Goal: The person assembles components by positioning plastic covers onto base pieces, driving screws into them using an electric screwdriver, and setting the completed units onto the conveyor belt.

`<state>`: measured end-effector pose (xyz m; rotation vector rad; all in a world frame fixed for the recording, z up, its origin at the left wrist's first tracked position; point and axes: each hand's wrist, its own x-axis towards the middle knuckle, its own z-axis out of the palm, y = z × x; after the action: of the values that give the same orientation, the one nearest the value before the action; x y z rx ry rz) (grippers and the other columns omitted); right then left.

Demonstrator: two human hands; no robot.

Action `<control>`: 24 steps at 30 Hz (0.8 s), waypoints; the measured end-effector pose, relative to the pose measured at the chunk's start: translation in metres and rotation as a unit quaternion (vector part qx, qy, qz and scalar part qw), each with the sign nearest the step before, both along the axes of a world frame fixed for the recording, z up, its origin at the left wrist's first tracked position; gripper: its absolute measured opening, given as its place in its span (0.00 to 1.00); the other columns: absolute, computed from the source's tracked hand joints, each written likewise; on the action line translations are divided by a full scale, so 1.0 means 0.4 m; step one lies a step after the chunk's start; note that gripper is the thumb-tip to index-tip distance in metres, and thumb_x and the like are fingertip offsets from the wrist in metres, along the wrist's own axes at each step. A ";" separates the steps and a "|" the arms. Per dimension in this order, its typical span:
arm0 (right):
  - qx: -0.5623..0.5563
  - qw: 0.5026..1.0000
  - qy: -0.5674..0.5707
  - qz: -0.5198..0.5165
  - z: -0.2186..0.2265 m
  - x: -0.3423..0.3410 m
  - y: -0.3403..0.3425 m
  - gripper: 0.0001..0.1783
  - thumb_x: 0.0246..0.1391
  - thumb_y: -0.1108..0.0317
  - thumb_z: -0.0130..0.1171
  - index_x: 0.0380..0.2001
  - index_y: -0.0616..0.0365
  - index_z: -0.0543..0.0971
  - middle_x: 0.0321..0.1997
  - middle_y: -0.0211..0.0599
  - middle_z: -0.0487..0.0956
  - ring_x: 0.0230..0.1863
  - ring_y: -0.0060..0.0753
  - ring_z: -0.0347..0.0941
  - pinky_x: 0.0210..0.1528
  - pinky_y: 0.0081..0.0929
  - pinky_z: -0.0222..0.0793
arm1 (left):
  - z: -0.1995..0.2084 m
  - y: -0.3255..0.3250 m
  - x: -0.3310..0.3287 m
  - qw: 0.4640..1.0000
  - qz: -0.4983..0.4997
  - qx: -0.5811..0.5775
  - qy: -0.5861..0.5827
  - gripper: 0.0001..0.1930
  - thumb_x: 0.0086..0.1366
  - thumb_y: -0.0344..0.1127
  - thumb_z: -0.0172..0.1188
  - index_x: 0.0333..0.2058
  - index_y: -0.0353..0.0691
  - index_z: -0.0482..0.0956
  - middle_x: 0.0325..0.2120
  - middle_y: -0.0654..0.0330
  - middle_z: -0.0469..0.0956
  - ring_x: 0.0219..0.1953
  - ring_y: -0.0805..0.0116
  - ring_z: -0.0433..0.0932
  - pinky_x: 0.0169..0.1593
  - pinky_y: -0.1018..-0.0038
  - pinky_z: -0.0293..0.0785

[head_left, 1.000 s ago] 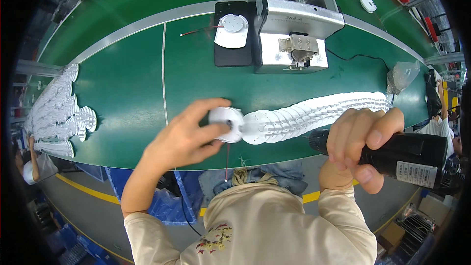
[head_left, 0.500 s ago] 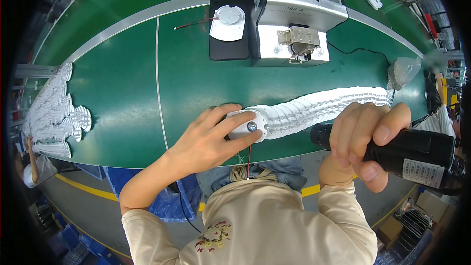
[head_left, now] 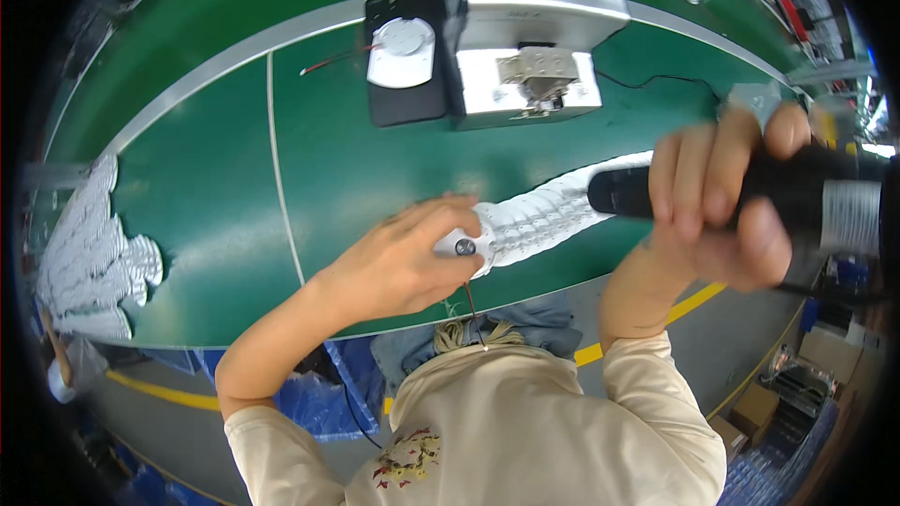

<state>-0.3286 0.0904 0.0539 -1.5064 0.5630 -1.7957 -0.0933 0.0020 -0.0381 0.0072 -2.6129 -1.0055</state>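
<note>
A row of stacked white round plastic parts (head_left: 553, 211) lies along the bench, its right end hidden behind my right hand. At the row's left end, my left hand (head_left: 398, 258) has its fingers curled round a white round plastic part (head_left: 450, 245) with a shiny round metal piece in its middle. A thin dark red wire (head_left: 473, 305) hangs from there toward my lap. My right hand (head_left: 717, 201), somewhat blurred, is wrapped round a black electric screwdriver (head_left: 623, 191) raised over the row. Its nose points left, toward my left hand, and is apart from the part.
A silver machine (head_left: 530, 75) stands at the back of the green bench (head_left: 216, 187). Beside it, a white disc part with a wire (head_left: 403, 52) rests on a black phone-shaped slab (head_left: 408, 108). More stacked white parts (head_left: 89, 258) lie far left. A clear bag (head_left: 753, 99) is at right.
The right hand has lifted the electric screwdriver higher and farther over the row. The left hand stays on the white part. The whole view has shifted, so the bench items appear farther left.
</note>
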 end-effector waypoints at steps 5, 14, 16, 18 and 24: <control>0.026 0.985 -0.024 -0.166 0.028 -0.022 -0.113 0.22 0.49 0.66 0.45 0.50 0.60 0.66 0.23 0.31 0.62 0.19 0.24 0.60 0.24 0.26 0.60 | -0.032 0.013 0.000 1.000 0.005 -0.006 0.025 0.13 0.42 0.27 0.64 0.31 0.43 0.78 0.39 0.59 0.69 0.48 0.54 0.73 0.45 0.65 0.73; 0.101 0.946 -0.080 -0.296 0.050 0.056 -0.185 0.22 0.39 0.74 0.53 0.41 0.66 0.64 0.15 0.37 0.66 0.10 0.27 0.63 0.15 0.25 0.65 | -0.038 0.024 -0.010 0.999 0.023 0.012 0.039 0.15 0.40 0.28 0.66 0.32 0.44 0.77 0.38 0.59 0.69 0.47 0.55 0.73 0.44 0.65 0.73; 0.133 0.946 -0.056 -0.290 0.041 0.054 -0.194 0.21 0.39 0.74 0.53 0.40 0.66 0.64 0.15 0.37 0.66 0.10 0.27 0.63 0.15 0.26 0.65 | -0.045 0.024 -0.009 0.998 0.029 0.002 0.055 0.15 0.41 0.29 0.66 0.32 0.43 0.77 0.38 0.59 0.69 0.46 0.55 0.73 0.44 0.65 0.72; 0.140 0.950 -0.038 -0.275 0.033 0.048 -0.195 0.21 0.39 0.73 0.53 0.39 0.66 0.64 0.15 0.37 0.66 0.10 0.27 0.63 0.15 0.26 0.65 | -0.047 0.025 -0.004 0.998 0.036 0.003 0.054 0.14 0.42 0.29 0.66 0.32 0.43 0.77 0.38 0.59 0.69 0.46 0.55 0.73 0.43 0.65 0.73; 0.077 0.989 -0.040 -0.124 -0.019 0.054 -0.097 0.20 0.45 0.69 0.52 0.43 0.60 0.64 0.18 0.32 0.64 0.12 0.23 0.61 0.16 0.24 0.61 | -0.053 0.031 -0.002 0.995 0.057 0.014 0.079 0.11 0.45 0.28 0.64 0.30 0.42 0.77 0.38 0.59 0.70 0.45 0.56 0.74 0.43 0.66 0.73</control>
<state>-0.3069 0.0516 0.0463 -1.2996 0.8589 -1.9410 -0.0939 0.0144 -0.0594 0.0791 -2.4259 -0.9635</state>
